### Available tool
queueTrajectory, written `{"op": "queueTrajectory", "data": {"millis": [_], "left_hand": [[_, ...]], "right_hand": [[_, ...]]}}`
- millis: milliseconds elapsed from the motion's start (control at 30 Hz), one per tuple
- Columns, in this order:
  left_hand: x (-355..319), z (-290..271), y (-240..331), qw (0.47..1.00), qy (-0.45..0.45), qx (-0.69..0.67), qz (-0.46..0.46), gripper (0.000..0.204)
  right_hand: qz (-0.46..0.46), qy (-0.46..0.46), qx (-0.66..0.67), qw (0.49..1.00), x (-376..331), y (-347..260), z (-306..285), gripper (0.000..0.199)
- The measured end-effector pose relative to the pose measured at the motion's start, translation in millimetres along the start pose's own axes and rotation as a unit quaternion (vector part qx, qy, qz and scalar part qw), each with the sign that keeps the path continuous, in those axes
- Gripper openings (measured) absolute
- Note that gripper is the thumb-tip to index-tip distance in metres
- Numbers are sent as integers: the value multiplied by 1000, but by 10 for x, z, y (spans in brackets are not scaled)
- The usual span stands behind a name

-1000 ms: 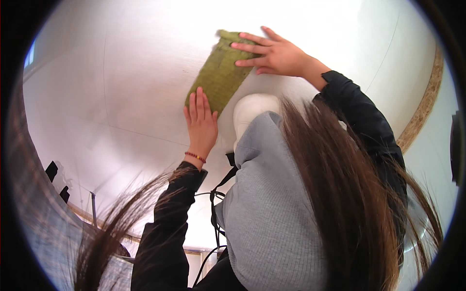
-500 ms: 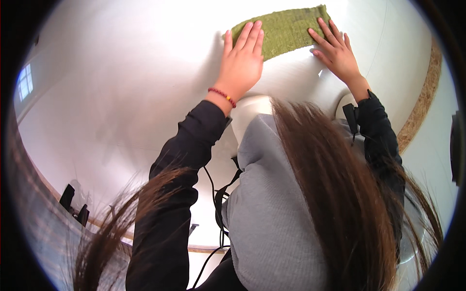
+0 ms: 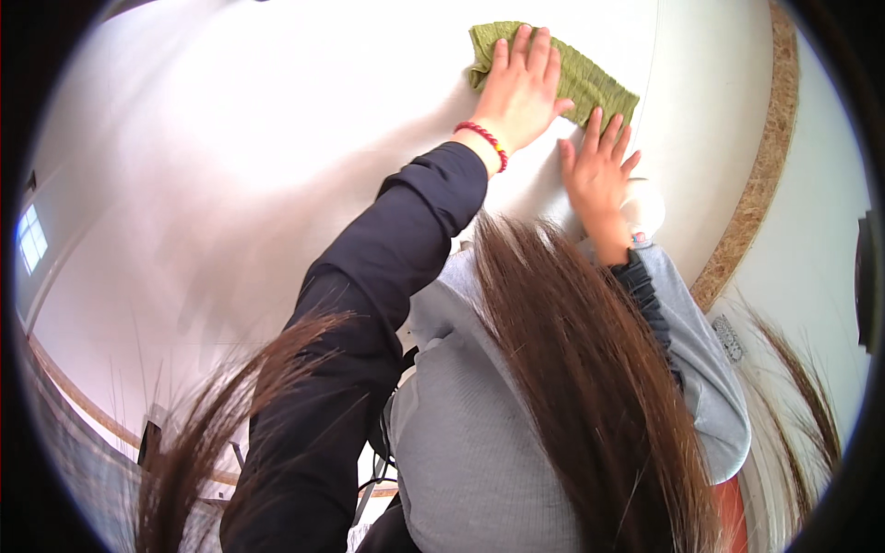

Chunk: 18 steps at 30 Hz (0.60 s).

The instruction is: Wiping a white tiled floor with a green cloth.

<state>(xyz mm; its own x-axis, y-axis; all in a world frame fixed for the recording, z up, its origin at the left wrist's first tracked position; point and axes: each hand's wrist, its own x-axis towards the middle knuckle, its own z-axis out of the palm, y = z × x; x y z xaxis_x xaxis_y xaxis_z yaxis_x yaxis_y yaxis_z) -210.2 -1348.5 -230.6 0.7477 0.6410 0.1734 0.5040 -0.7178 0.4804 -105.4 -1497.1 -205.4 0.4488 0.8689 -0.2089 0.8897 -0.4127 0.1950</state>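
A green cloth [image 3: 595, 85] lies folded on the shiny white floor [image 3: 304, 111] at the top of the view, slanting down to the right. My left hand [image 3: 522, 97] presses on its left and middle part with the fingers stretched out and the thumb apart; a red bead bracelet circles that wrist. At the cloth's lower right end, my right hand [image 3: 599, 175] rests its fingertips on the edge, fingers spread. Both palms face down. What lies under the left palm is hidden.
Long brown hair [image 3: 590, 369] hangs over my grey-clad lap [image 3: 479, 424] and partly covers the right arm. A brown patterned border strip [image 3: 770, 138] curves along the right side. Dark objects [image 3: 149, 442] stand at the lower left.
The cloth has shifted and turned, its right end now lower and nearer me. My left hand has moved right, my right hand nearer and slightly left. The hands are closer together.
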Motion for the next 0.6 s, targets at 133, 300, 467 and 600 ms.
{"op": "queueTrajectory", "data": {"millis": [133,300,467,600], "left_hand": [[101,91,314,1000,-13,1,5,76],[-75,136,490,987,-108,47,104,85],[-269,-4,251,964,-183,22,194,89],[-447,-63,104,971,-179,14,156,96]], "right_hand": [[57,-4,33,998,-292,-251,-45,80],[93,-91,-39,991,-772,-476,27,80],[25,1,-165,986,-1185,-669,476,73],[-103,-169,-212,957,-920,-787,67,64]]}}
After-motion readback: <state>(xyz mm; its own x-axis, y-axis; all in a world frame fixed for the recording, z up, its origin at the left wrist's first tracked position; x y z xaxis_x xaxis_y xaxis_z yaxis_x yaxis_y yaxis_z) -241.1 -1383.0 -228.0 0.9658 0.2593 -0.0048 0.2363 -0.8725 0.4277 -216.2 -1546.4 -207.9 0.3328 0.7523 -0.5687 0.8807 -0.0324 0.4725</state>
